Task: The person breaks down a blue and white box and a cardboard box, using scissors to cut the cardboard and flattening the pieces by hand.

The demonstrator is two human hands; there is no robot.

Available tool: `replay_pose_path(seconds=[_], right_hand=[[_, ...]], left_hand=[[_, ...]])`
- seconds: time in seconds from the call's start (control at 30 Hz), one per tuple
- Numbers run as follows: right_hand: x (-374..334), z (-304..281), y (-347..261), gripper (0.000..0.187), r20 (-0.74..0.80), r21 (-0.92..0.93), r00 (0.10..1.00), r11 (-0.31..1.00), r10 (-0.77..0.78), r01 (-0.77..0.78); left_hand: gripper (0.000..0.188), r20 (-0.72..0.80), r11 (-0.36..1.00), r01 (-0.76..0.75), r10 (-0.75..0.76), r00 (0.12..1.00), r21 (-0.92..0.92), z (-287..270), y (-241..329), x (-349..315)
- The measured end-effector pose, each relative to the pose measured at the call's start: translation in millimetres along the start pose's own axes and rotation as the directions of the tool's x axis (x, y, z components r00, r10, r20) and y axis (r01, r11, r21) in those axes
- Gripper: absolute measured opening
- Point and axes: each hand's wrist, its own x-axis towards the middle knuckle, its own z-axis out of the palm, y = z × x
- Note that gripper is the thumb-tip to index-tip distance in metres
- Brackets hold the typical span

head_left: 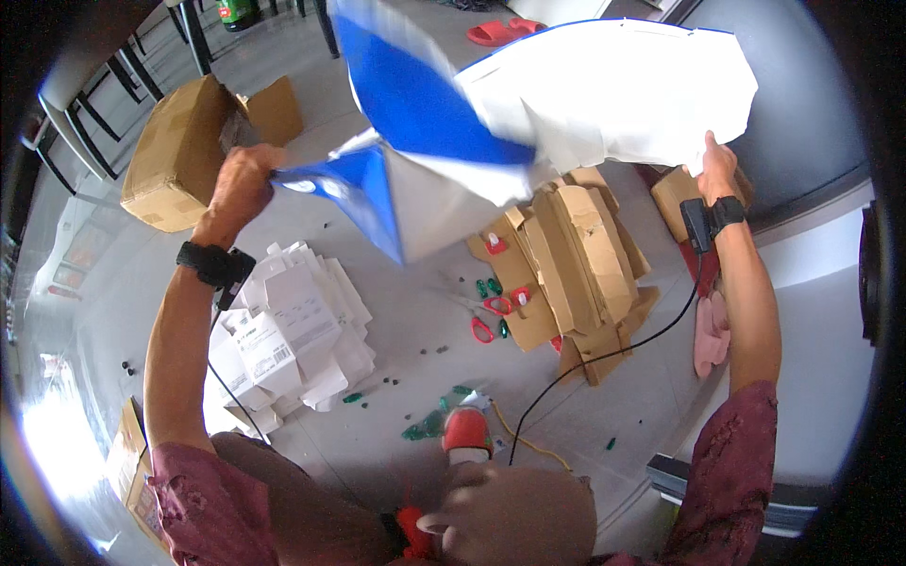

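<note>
A large blue-and-white sheet is stretched in the air between my two hands. Its left part is folded, twisted and blurred by motion; whether it is a sack or a single sheet I cannot tell. My left hand is closed round a blue corner of it. At the other end, my right hand pinches the white lower edge. Beneath the sheet lie flattened brown cardboard boxes, partly covered by it from view. Flattened white cartons are heaped on the floor below my left hand.
Red-handled scissors lie beside the brown cardboard, among small green pieces. Crushed green plastic is by my red shoe. A brown box stands at left near chair legs. Pink slippers lie at right; cables trail from both wrists.
</note>
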Motion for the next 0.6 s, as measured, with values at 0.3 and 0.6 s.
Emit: replay_pose_path(seconds=[0.3,0.6], right_hand=[[3.7,-13.1,4.0,0.030,-0.229,0.103,0.945,0.971,0.235,-0.217],[54.7,-19.6,11.5,0.033,0.020,0.037,0.936,0.935,0.352,-0.353]], left_hand=[[0.013,-0.315,0.948,0.309,-0.318,0.894,-0.080,43.6,-75.8,-48.8],[0.013,-0.328,0.876,0.471,-0.478,0.815,-0.107,28.1,-140.7,-60.4]])
